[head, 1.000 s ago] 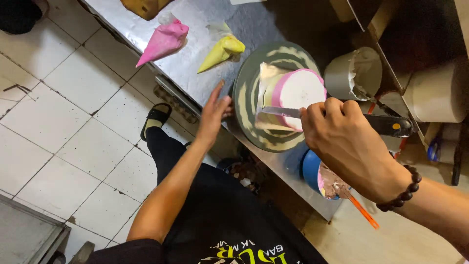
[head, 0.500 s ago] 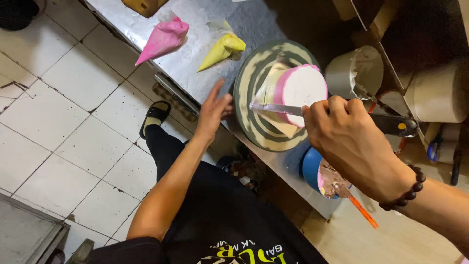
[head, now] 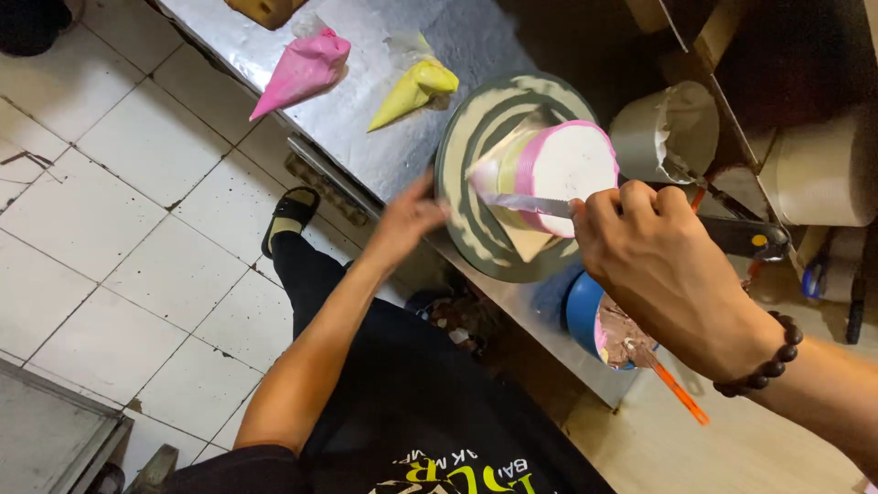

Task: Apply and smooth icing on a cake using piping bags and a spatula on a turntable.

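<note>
A small round cake point(head: 562, 169) with a white top and pink and yellow sides stands on a square board on a grey striped turntable point(head: 471, 178). My right hand point(head: 663, 270) grips a metal spatula point(head: 521, 203), whose blade lies flat against the cake's near side. My left hand point(head: 407, 220) touches the turntable's left rim with fingers spread; it is blurred.
A pink piping bag point(head: 302, 71) and a yellow piping bag point(head: 412, 91) lie on the steel table point(head: 366, 137). A white bucket point(head: 668, 137) stands behind the cake. A blue bowl point(head: 594, 320) with brown and pink cream sits below the table edge. White tiled floor lies to the left.
My left hand has slid along the turntable's rim and the turntable with the cake has turned. My right hand keeps the spatula against the cake's side.
</note>
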